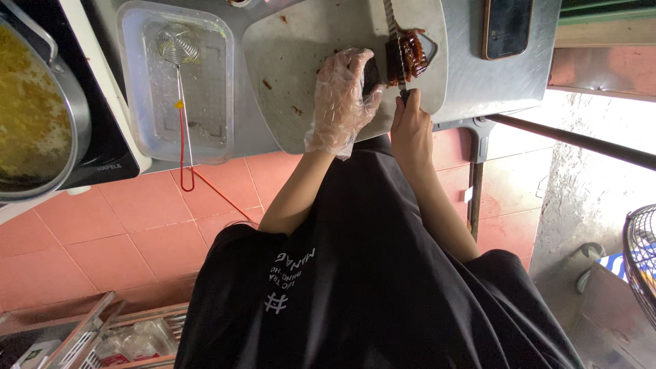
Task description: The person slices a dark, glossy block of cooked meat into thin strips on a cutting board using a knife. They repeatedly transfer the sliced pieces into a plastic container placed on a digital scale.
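Note:
A white cutting board point(301, 55) lies on a metal counter. On its right part sits a dark, glazed piece of cooked meat point(413, 55). My left hand point(345, 96), in a thin clear plastic glove, rests on the board and presses against the meat's left side. My right hand point(412, 126), bare, grips the handle of a knife. The knife's blade point(391, 27) runs away from me across the meat, right beside my gloved fingers. My black shirt fills the lower middle of the view.
A clear plastic tray point(147, 89) left of the board holds a wire skimmer point(178, 44) with a red handle. A large metal pot point(31, 109) of yellowish food sits on a black cooktop at far left. A phone point(508, 26) lies on the counter's right. A fan point(642, 260) stands at lower right.

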Demonstrator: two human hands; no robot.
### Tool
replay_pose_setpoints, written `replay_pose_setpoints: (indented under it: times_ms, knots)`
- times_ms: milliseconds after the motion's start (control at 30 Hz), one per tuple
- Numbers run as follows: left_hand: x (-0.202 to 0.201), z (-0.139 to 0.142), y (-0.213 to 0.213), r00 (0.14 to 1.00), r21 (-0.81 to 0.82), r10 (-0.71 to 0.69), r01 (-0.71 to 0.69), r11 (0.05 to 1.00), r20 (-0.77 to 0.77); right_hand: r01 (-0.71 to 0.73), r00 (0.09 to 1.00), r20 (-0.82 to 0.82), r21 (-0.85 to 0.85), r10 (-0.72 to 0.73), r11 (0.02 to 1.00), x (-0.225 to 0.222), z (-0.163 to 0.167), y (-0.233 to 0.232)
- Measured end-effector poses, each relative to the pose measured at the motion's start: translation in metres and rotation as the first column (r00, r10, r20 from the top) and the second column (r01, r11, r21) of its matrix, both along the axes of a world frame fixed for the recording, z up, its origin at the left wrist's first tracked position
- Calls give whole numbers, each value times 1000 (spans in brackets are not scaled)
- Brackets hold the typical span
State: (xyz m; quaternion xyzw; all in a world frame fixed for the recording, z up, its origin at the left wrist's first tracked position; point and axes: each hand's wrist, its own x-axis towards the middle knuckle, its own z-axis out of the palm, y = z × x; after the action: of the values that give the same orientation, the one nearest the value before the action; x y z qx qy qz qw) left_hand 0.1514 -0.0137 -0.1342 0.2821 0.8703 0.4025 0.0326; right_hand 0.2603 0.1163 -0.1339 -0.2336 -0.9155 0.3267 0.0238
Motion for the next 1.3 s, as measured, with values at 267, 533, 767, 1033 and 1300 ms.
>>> replay_pose_setpoints:
  times_ms: [267,533,767,1033,1300]
  knots:
    - [1,-4,9,1000,-19,-6,6,1000,-17,14,1000,-24,-61,-15,998,4,-7,-1]
    - [3,-1,13,999,-89,-9,14,996,49,1,999,-52,-124,-8,992,-5,-16,-3]
    - [1,0,13,1000,-69,-15,15,997,-7,24,998,-56,-97,-30,995,0,-11,7]
    - [1,-3,13,1000,-33,2,-2,999,-8,33,999,-3,-82,-33,996,-7,-9,10]
    - [0,-4,13,1000,-54,26,-25,998,11,18,996,-80,-88,-25,996,-3,3,3]
